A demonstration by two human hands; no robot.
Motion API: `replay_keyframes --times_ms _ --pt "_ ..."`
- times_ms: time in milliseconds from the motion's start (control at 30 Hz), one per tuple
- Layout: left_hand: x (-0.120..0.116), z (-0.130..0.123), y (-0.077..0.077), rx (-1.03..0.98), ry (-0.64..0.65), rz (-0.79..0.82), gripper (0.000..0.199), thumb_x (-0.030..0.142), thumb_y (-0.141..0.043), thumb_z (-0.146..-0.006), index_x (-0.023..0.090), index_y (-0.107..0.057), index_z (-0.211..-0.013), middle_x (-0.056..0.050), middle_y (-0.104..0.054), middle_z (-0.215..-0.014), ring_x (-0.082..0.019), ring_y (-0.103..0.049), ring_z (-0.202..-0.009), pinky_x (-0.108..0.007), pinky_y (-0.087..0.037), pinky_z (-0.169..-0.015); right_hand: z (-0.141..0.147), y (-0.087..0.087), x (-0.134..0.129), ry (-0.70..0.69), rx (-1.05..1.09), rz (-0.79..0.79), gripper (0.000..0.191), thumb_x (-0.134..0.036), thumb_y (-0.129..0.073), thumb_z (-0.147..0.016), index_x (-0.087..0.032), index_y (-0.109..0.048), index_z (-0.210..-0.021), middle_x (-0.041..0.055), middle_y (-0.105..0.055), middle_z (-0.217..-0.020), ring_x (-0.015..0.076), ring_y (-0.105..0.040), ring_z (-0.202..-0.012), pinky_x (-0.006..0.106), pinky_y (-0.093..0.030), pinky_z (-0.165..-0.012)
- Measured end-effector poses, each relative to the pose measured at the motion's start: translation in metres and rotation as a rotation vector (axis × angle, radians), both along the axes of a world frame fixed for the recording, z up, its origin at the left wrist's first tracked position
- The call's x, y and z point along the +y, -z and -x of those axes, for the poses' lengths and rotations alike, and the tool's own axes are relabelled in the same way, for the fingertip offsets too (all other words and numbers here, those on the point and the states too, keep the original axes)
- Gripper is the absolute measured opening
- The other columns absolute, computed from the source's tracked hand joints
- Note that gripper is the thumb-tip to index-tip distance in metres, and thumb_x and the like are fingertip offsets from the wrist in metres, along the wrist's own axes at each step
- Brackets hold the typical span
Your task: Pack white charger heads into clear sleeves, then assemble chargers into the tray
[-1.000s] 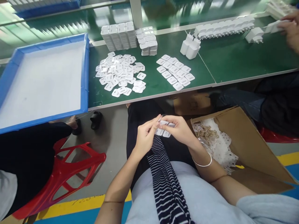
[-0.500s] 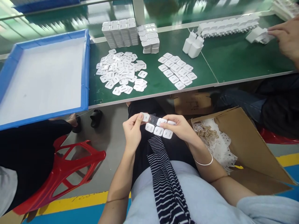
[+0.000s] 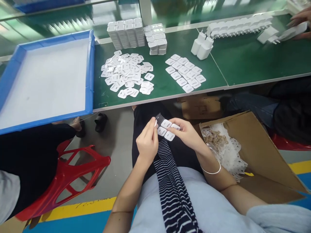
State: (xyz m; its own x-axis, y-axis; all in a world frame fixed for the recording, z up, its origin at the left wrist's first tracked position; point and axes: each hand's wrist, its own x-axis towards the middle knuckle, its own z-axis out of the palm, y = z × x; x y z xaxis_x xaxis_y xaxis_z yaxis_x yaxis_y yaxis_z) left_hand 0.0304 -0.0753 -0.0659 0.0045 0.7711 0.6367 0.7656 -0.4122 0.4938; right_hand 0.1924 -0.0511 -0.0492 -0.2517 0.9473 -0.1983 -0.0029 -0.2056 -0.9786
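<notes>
Above my lap, my right hand grips a small strip of white rounded-square plates on clear film, thumb on top. The plates carry a small slot mark and dark print. At the strip's left end, my left hand is closed, pinching a white plate seen almost edge-on and mostly hidden by the fingers. A bare dark-looking patch of clear film shows beside it. On the green table lie a loose heap of similar plates and neat rows of them.
Behind the heap stand tall stacks of plate strips and a shorter stack. White plug adapters stand farther right, near another person's hand. A blue-rimmed tray juts out left. An open cardboard box sits at my right.
My left hand has moved slightly right and turned, its fingers now covering most of the pinched plate. The strip has tilted in my right hand. The other person's hand has shifted with a white piece.
</notes>
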Motion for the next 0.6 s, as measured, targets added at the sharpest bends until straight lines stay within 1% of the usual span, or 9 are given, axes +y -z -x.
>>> replay_keyframes --times_ms 100,167,267,333,400,433,533,600 --pt "0.000 -0.004 0.003 0.023 0.047 -0.020 0.037 0.008 -0.054 -0.092 0.014 -0.063 -0.127 -0.011 -0.070 -0.122 -0.019 -0.069 -0.112 -0.028 -0.057 -0.096 0.002 0.002 -0.001 0.077 0.051 0.026 0.023 -0.026 -0.074 -0.075 -0.018 -0.067 -0.096 0.0013 -0.071 -0.079 0.0159 -0.064 -0.068 0.027 -0.050 -0.063" --pt "-0.002 -0.006 0.004 0.028 0.054 -0.031 0.041 0.009 -0.052 -0.093 0.015 -0.059 -0.132 -0.012 -0.069 -0.125 -0.020 -0.068 -0.114 -0.028 -0.057 -0.097 0.004 0.003 -0.003 0.135 0.008 0.022 0.026 -0.027 -0.076 -0.073 -0.019 -0.064 -0.094 0.0006 -0.071 -0.072 0.0164 -0.063 -0.062 0.027 -0.049 -0.059" --pt "-0.005 -0.009 0.006 -0.007 0.046 -0.033 0.045 0.011 -0.051 -0.094 0.017 -0.055 -0.138 -0.011 -0.066 -0.130 -0.021 -0.066 -0.117 -0.030 -0.055 -0.099 0.007 0.005 -0.006 0.182 -0.096 -0.012 0.020 -0.029 -0.076 -0.073 -0.019 -0.063 -0.085 -0.0004 -0.069 -0.065 0.0149 -0.061 -0.057 0.026 -0.047 -0.056" --pt "-0.006 -0.011 0.007 -0.069 0.067 0.006 0.043 0.013 -0.051 -0.094 0.018 -0.056 -0.137 -0.010 -0.065 -0.131 -0.022 -0.065 -0.118 -0.031 -0.054 -0.101 0.010 0.004 -0.008 0.182 -0.093 -0.023 0.017 -0.029 -0.076 -0.074 -0.019 -0.064 -0.081 -0.0005 -0.069 -0.066 0.0140 -0.060 -0.057 0.025 -0.047 -0.056" --pt "-0.006 -0.013 0.007 -0.158 0.106 0.108 0.039 0.017 -0.051 -0.096 0.019 -0.060 -0.133 -0.009 -0.065 -0.131 -0.022 -0.065 -0.119 -0.033 -0.054 -0.102 0.012 0.003 -0.008 0.175 -0.029 -0.019 0.016 -0.030 -0.077 -0.073 -0.019 -0.067 -0.079 -0.0002 -0.069 -0.069 0.0142 -0.062 -0.059 0.025 -0.048 -0.057" --pt "-0.005 -0.013 0.005 -0.218 0.128 0.184 0.037 0.020 -0.050 -0.096 0.020 -0.062 -0.131 -0.008 -0.066 -0.130 -0.022 -0.065 -0.118 -0.035 -0.054 -0.103 0.012 0.003 -0.007 0.175 0.010 -0.012 0.015 -0.029 -0.078 -0.072 -0.019 -0.069 -0.079 0.0001 -0.070 -0.070 0.0147 -0.063 -0.061 0.025 -0.049 -0.058" --pt "-0.003 -0.011 -0.001 -0.454 0.212 0.458 0.032 0.028 -0.053 -0.096 0.022 -0.067 -0.124 -0.006 -0.069 -0.126 -0.022 -0.066 -0.117 -0.038 -0.053 -0.105 0.012 0.005 -0.004 0.166 0.113 0.026 0.017 -0.028 -0.083 -0.065 -0.018 -0.073 -0.075 0.0015 -0.073 -0.073 0.0162 -0.066 -0.065 0.027 -0.053 -0.063" --pt "-0.001 -0.006 -0.006 -0.617 0.279 0.617 0.032 0.034 -0.057 -0.094 0.022 -0.069 -0.122 -0.006 -0.070 -0.124 -0.023 -0.067 -0.115 -0.038 -0.053 -0.103 0.010 0.008 -0.002 0.129 0.178 0.063 0.017 -0.028 -0.085 -0.063 -0.018 -0.075 -0.073 0.0015 -0.074 -0.072 0.0157 -0.067 -0.064 0.027 -0.054 -0.064"
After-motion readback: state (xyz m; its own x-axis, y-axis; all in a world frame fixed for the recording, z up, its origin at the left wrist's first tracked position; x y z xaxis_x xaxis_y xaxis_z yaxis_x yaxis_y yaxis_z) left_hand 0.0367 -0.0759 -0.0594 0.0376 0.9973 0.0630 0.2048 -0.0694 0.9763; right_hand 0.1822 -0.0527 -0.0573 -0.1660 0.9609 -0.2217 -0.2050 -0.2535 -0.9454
